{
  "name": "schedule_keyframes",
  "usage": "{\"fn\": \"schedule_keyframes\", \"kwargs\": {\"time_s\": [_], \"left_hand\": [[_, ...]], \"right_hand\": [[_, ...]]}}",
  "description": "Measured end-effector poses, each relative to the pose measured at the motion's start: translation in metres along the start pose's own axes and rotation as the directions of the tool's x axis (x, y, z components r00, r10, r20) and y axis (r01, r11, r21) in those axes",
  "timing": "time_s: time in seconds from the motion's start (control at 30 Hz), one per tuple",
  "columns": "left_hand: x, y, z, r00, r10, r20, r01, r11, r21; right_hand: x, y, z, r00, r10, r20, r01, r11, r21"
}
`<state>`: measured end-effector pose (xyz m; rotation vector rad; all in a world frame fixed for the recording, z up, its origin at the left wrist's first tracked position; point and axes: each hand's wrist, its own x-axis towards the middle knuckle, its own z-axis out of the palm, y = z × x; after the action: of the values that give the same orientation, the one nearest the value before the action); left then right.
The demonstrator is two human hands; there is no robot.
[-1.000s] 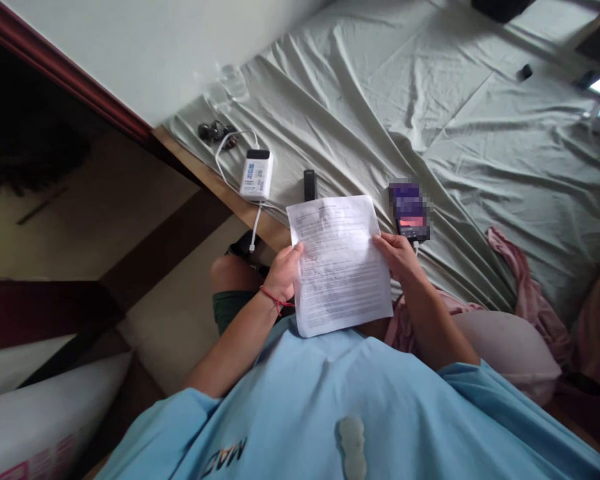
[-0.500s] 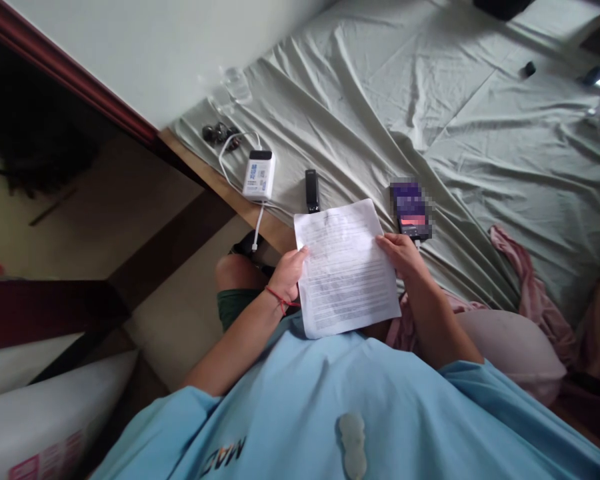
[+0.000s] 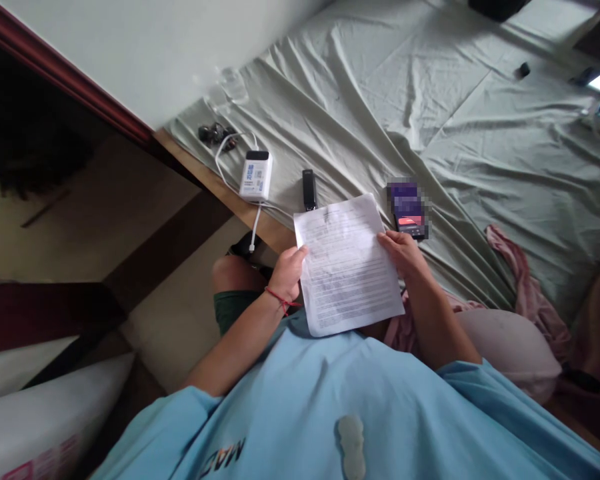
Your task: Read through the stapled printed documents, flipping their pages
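Head view: a printed paper (image 3: 349, 267) is before the blue shirt (image 3: 300, 407), side edges pinched by left hand (image 3: 287, 273) and right hand (image 3: 405, 255). Holding it up seems the step; shifting it calls for even grips. Beyond lies a black device (image 3: 309, 189).

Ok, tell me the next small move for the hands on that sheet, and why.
Probably draw the right hand slightly toward the body, so the printed sheet sits squarer: its top edge slants up toward the right in the head view, while that hand and the left hand hold opposite side edges, thumbs on the printed face.
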<state>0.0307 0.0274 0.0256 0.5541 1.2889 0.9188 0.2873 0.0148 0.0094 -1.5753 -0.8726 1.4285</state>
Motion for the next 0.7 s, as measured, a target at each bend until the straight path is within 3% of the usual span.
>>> {"fn": "schedule_keyframes", "kwargs": {"time_s": [0.33, 0.43, 0.53, 0.57, 0.63, 0.7], "left_hand": [[0.007, -0.006, -0.004, 0.988, 0.154, 0.015, -0.154, 0.970, 0.189], [0.008, -0.001, -0.015, 0.976, 0.207, 0.071, -0.218, 0.885, 0.412], [0.008, 0.016, -0.026, 0.990, 0.107, 0.093, -0.142, 0.759, 0.636], [0.009, 0.024, -0.027, 0.984, 0.147, 0.099, -0.175, 0.711, 0.681], [0.012, 0.042, -0.028, 0.920, 0.359, 0.155, -0.340, 0.539, 0.770], [0.019, 0.057, -0.023, 0.783, 0.579, 0.228, -0.479, 0.328, 0.814]], "right_hand": [[0.004, 0.000, -0.003, 0.994, -0.037, -0.099, 0.036, 0.999, -0.014], [0.005, 0.004, -0.005, 0.991, -0.075, -0.108, 0.065, 0.993, -0.095], [0.007, 0.006, -0.007, 0.985, -0.120, -0.122, 0.099, 0.981, -0.169], [0.007, 0.007, -0.008, 0.983, -0.132, -0.125, 0.108, 0.977, -0.185], [0.008, 0.008, -0.009, 0.981, -0.148, -0.125, 0.120, 0.971, -0.205], [0.009, 0.008, -0.010, 0.981, -0.153, -0.120, 0.125, 0.969, -0.214]]}}
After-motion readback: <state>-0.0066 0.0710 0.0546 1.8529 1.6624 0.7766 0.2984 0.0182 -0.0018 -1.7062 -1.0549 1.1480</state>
